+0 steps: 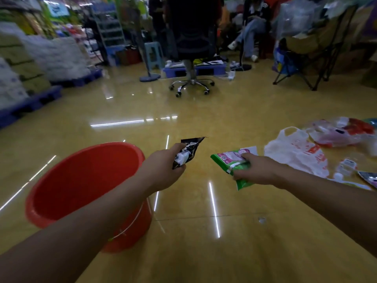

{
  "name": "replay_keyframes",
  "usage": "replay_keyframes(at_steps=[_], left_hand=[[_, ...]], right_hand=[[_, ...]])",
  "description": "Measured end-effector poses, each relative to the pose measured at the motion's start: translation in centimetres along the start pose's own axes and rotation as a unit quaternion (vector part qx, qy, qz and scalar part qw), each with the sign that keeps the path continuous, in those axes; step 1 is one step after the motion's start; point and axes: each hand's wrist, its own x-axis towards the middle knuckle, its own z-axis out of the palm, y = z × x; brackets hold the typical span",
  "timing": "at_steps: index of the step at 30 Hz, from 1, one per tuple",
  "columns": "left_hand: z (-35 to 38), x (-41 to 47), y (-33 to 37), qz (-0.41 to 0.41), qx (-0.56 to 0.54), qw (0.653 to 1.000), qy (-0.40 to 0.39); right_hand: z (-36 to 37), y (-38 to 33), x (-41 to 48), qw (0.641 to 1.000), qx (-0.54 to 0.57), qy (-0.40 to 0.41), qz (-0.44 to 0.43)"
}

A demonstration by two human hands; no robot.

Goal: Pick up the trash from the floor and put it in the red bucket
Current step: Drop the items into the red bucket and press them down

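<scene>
L hand (163,168): wrapper (190,147); R hand (259,170): packet (229,160)

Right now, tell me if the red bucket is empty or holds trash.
It looks empty: the red bucket shows only bare red inside. The left forearm hides the near part, so I cannot tell there.

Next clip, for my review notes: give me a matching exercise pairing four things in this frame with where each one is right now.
Column 1
1. black wrapper
2. green packet
3. red bucket
4. white plastic bag

Column 2
a. lying on the floor, right of both hands
b. gripped in the left hand
c. standing on the floor, left of both hands
d. gripped in the right hand

Pairs: 1-b, 2-d, 3-c, 4-a
</scene>
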Motion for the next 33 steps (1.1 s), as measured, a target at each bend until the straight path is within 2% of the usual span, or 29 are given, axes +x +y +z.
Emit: replay_keyframes(at_steps=[8,15,20,33], left_hand=[[-5.6,-3.9,-6.2,-0.05,-0.005,0.996,0.078],[-8.4,-8.0,-12.1,-0.112,0.03,0.991,0.068],[-8.5,-9.7,-15.2,-0.16,0.036,0.985,0.061],[-8.3,-12.8,-19.4,-0.253,0.03,0.966,0.033]], right_hand=[[2.5,-9.4,1.1,0.997,-0.01,-0.004,-0.08],[5.1,-17.1,1.6,0.986,-0.06,-0.003,-0.159],[6.9,-21.1,1.5,0.978,-0.095,-0.01,-0.185],[11.8,-26.5,0.5,0.952,-0.166,-0.028,-0.255]])
